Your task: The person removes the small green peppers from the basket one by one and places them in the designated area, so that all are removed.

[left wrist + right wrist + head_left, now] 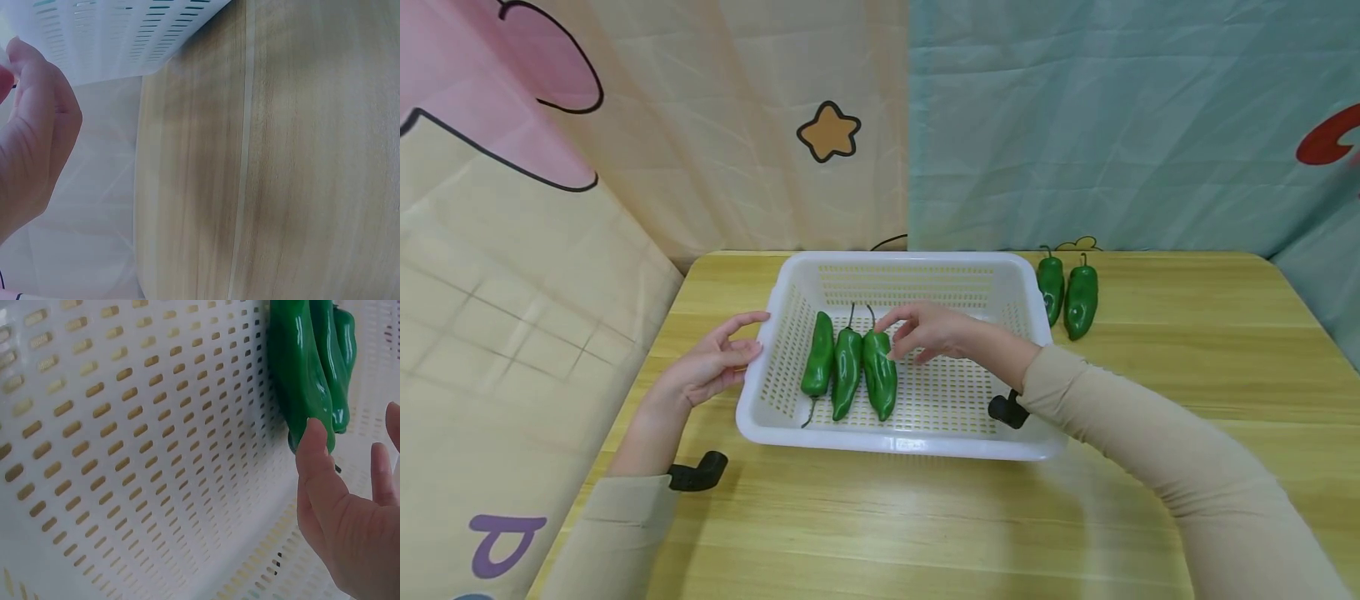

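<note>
In the head view a white slotted plastic basket (pixel 895 447) stands on the wooden table. Three green peppers (pixel 847 375) lie side by side in its left half, the leftmost with its stem toward the near side. My left hand (pixel 718 358) is at the basket's left rim, fingertips touching it from outside. Over the basket, my right hand (pixel 928 329) hovers by the stem end of the rightmost pepper (pixel 881 383), fingers loosely bent and apart. The right wrist view shows a fingertip overlapping that pepper (pixel 300 369), with nothing gripped between the fingers.
Two more green peppers (pixel 1081 302) lie on the table just beyond the basket's right rim, near the back edge. Printed curtains (pixel 1045 125) hang behind and at the sides of the wooden table (pixel 850 525). A black wrist mount (pixel 1009 410) juts below the right cuff.
</note>
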A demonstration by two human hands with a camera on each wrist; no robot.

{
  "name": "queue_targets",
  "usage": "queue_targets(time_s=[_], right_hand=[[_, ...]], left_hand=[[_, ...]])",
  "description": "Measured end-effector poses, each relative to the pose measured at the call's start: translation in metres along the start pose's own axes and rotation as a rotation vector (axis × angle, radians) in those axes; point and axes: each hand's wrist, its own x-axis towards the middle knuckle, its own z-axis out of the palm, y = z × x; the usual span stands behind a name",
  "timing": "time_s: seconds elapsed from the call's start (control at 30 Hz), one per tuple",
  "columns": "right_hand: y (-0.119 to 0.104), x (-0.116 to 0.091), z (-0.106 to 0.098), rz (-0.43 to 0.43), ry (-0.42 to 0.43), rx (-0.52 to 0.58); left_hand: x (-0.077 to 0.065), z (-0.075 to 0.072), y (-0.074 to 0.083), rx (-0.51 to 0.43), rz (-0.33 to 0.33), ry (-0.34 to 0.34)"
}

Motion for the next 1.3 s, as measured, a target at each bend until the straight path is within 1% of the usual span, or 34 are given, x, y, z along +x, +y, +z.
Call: queue_targets(time_s=[0.23,0.5,0.7,0.9,1.03,1.3], right_hand=[[0.006,0.008,0.01,0.039,0.022,0.029],[0.012,0.018,0.019,0.078,0.056,0.002],[0.015,0.023,0.021,0.063,0.074,0.004],[0.018,0.027,0.022,0.062,0.089,0.046],[0.017,0.029,0.023,0.06,0.09,0.072],[0.017,0.031,0.023,0.061,0.087,0.086]], left_hand=[[0.001,0.0,0.0,0.001,-0.008,0.005],[0.0,0.0,0.0,0.0,-0.005,0.001],[0.0,0.001,0.0,0.005,-0.013,0.008],[0.0,0.001,0.001,0.014,-0.01,0.003],[0.0,0.0,0.001,0.008,-0.008,0.001],[0.0,-0.001,0.0,0.005,-0.008,0.006]])
